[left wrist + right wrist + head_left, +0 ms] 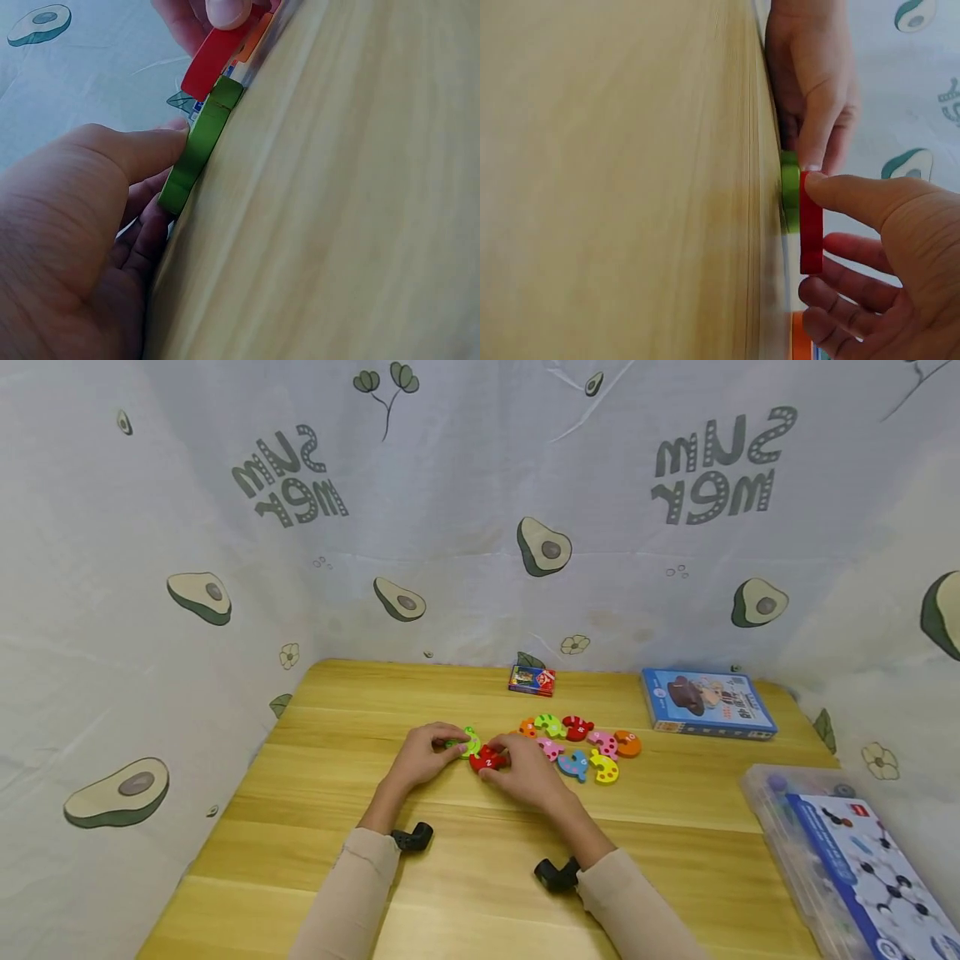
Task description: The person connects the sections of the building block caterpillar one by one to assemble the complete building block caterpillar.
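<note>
My left hand (420, 762) holds a green wooden puzzle piece (199, 154) flat at the table surface, thumb on its near side and fingers around the far side. Between the thumb and fingers of my right hand (531, 775) is a red puzzle piece (486, 760) marked with a 2. In the right wrist view, the red piece sits a little higher off the table than the green piece (790, 193), and their edges overlap. Right of my right hand lie several similar pieces, among them a blue one (573, 765), a yellow one (603, 767) and an orange one (627, 743).
A small card box (532, 681) lies at the table's back edge, with a larger blue box (708, 703) to its right. At the right front stands a clear plastic case (787, 860) bearing a molecule-model booklet (885, 877). A patterned cloth hangs behind the table.
</note>
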Demonstrator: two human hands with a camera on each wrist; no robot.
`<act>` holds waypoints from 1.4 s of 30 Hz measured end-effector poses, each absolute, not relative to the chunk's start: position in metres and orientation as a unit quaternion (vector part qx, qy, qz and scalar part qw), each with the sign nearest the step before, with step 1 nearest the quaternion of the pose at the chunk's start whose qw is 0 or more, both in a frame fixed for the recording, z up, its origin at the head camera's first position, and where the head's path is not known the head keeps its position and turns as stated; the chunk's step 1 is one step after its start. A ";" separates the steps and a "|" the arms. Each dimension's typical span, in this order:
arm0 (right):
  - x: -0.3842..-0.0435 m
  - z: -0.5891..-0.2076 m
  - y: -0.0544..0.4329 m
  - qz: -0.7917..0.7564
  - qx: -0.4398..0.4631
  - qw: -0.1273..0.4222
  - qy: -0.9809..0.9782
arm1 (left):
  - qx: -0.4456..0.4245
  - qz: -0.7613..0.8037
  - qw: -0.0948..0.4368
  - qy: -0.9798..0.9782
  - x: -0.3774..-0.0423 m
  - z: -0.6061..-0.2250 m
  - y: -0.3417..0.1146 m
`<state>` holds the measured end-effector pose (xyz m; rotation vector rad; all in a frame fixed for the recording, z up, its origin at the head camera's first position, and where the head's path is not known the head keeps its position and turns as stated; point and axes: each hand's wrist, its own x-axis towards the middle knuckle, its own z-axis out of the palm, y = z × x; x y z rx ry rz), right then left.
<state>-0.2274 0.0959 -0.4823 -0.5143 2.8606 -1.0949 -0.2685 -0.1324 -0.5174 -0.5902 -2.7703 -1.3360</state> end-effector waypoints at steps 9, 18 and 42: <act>-0.229 -0.484 0.092 -0.352 -0.151 0.009 0.924 | -0.195 -0.426 0.005 -0.883 -0.270 -0.517 -0.127; -0.231 -0.482 0.090 -0.364 -0.132 0.020 0.922 | -0.204 -0.418 0.005 -0.886 -0.271 -0.513 -0.128; -0.259 -0.480 0.141 -0.335 -0.089 0.008 0.938 | -0.205 -0.408 0.006 -0.890 -0.266 -0.516 -0.125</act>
